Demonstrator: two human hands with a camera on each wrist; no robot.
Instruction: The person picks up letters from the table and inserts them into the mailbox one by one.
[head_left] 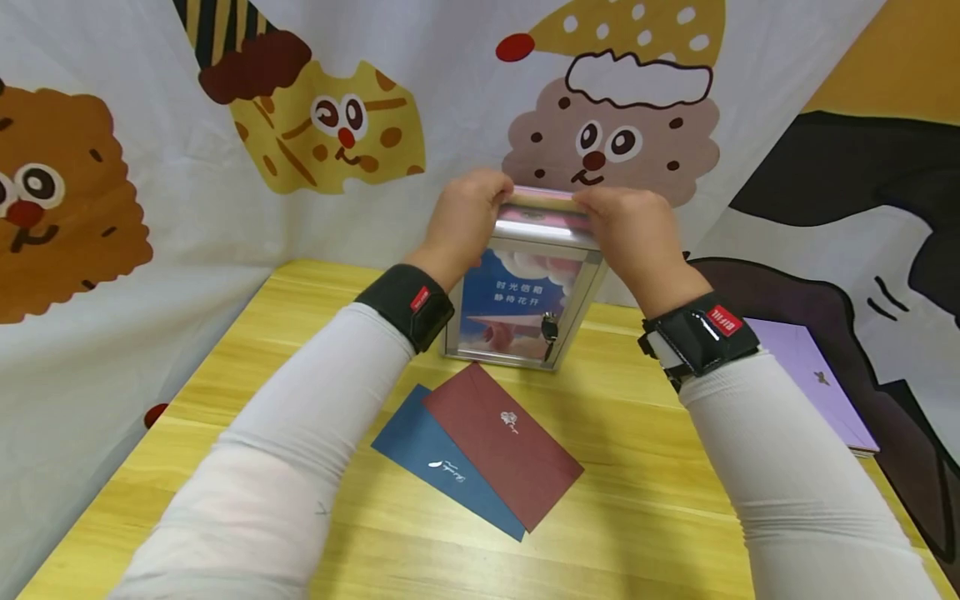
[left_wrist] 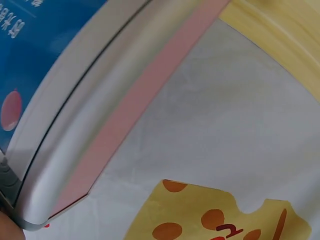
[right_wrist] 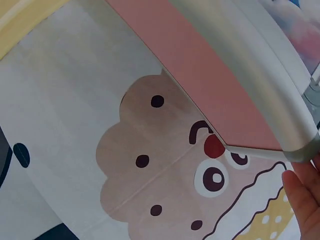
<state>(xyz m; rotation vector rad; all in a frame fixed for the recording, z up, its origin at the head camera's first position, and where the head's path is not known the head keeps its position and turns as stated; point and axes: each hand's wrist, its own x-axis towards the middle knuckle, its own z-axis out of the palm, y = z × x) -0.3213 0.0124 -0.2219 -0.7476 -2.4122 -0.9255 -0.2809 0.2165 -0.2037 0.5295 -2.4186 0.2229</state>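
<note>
Both hands are at the top of a silver-framed letter box, which stands on the table with a blue and pink picture on its front. My left hand and right hand pinch the two ends of a thin tan paper strip, seen edge-on above the box's pink top. Its full shape is hidden. In the right wrist view, fingers show by the box's corner. A dark red envelope overlaps a blue envelope in front of the box.
A stack of envelopes with a lavender one on top lies at the table's right side. Keys hang from the box's front. A cartoon-printed cloth hangs behind the yellow wood-grain table.
</note>
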